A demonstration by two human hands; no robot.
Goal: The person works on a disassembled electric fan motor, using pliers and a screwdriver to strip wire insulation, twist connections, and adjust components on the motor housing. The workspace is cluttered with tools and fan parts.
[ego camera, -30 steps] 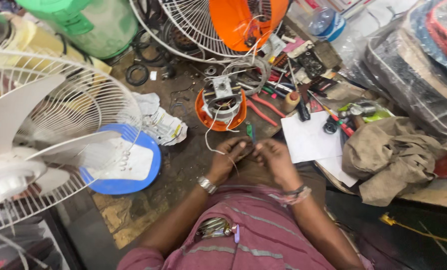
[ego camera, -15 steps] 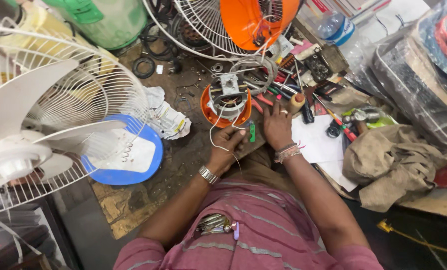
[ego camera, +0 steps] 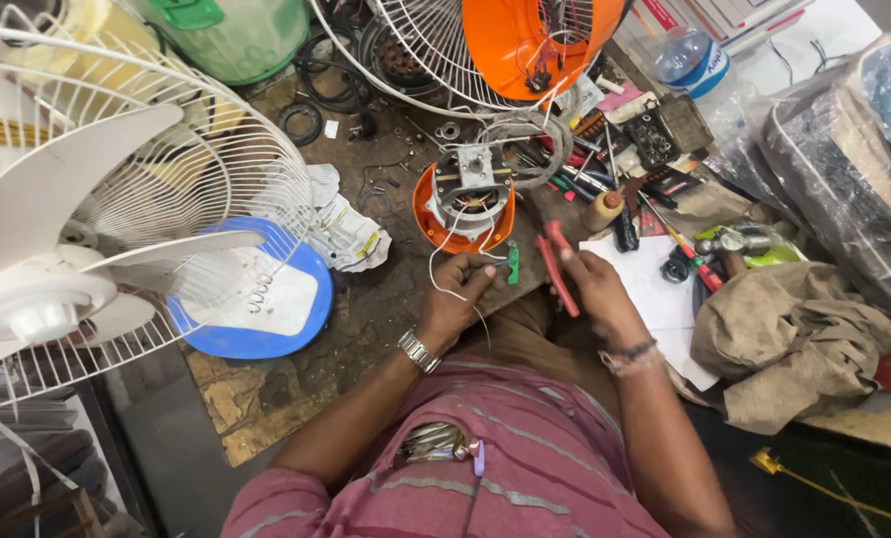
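1. Overhead, a cluttered repair corner: a big white fan in its wire cage fills the left, an orange fan housing with another grille sits at the top, and plastic-wrapped bundles lie to the right.
2. The dark, stained surface carries a blue round base, crumpled paper, a white sheet, a tan cloth and scattered hand tools.
3. The small motor in its orange cup stands on the surface just beyond the hands, its thin white wires trailing down to the left hand.
4. The left hand has its fingers pinched narrow on those wires.
5. The right hand has its fingers wrapped round red-handled pliers.
6. Judging by this, the wire ends are being worked on; the pliers would need a careful bite close to the pinched end.
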